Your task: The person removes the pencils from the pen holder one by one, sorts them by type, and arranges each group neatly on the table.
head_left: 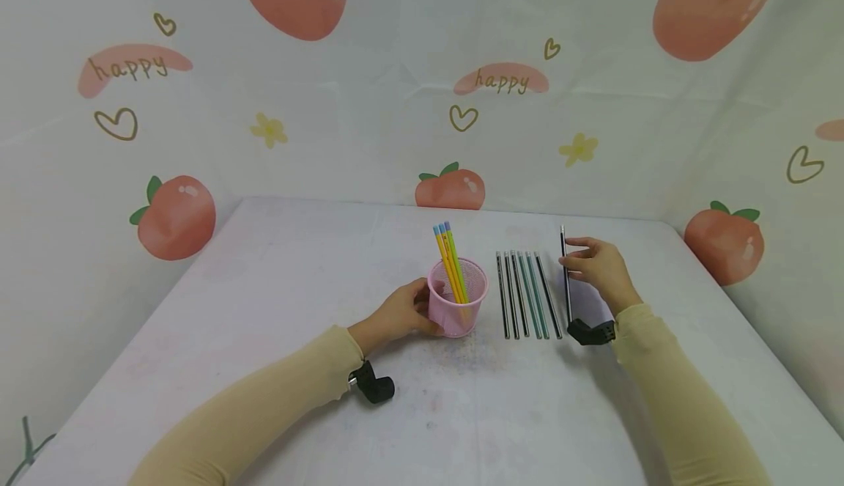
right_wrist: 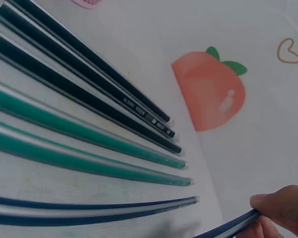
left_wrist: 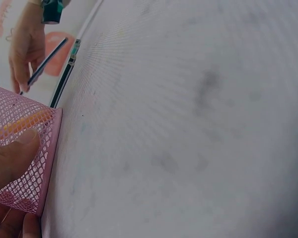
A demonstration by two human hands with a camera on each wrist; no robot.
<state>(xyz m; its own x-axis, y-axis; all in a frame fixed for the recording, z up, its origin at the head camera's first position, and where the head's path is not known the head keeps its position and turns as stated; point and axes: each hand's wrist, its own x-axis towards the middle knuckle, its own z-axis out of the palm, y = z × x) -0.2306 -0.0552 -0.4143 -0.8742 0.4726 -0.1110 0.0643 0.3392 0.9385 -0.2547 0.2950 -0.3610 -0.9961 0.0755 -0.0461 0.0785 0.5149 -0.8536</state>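
A pink mesh pen holder (head_left: 455, 317) stands upright on the table, with yellow and green pencils (head_left: 451, 262) leaning inside it. My left hand (head_left: 398, 314) grips its left side, thumb and fingers around the mesh wall in the left wrist view. Right of the row, my right hand (head_left: 600, 270) pinches a dark striped pencil (head_left: 566, 288) between thumb and fingers; its tilt shows in the left wrist view. Between the holder and that hand lies a row of several pencils: black ones (right_wrist: 89, 64), green ones (right_wrist: 89, 158) and a blue-and-white striped one (right_wrist: 99, 210).
The white table (head_left: 297, 266) carries faint smudges near its middle. Behind it hangs a pale backdrop (head_left: 382, 105) printed with fruit and hearts. A black wrist camera sits on each forearm, the left one (head_left: 374, 385) low over the table, the right one (head_left: 591, 332) beside the row's near end.
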